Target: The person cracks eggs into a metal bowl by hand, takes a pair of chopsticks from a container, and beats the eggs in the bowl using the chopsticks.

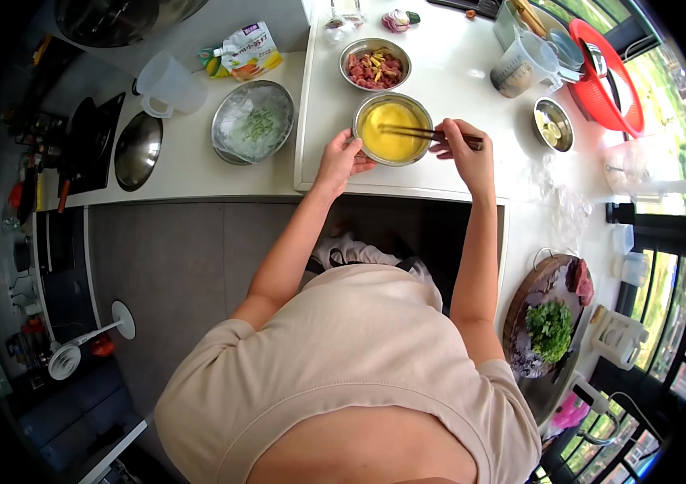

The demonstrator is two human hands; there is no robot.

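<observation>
A metal bowl (358, 151) of yellow beaten egg (383, 147) stands near the counter's front edge. My left hand (341, 164) grips its left rim, thumb on top and fingers around the outside. Dark chopsticks (416, 131) are held in my right hand (466, 151), their tips dipped in the egg. Just behind this bowl sits another metal bowl (346, 79) with cut red meat (371, 71) and yellow strips. To the left, a wider metal bowl (222, 143) holds white powder with chopped greens (259, 123).
A plastic jug (172, 84), a printed pouch (250, 52) and a round lid (139, 152) are at left. On the right stand a measuring jug (520, 66), a small bowl (553, 126), a red basket (629, 101) and a cutting board (520, 302) with leafy greens (550, 329).
</observation>
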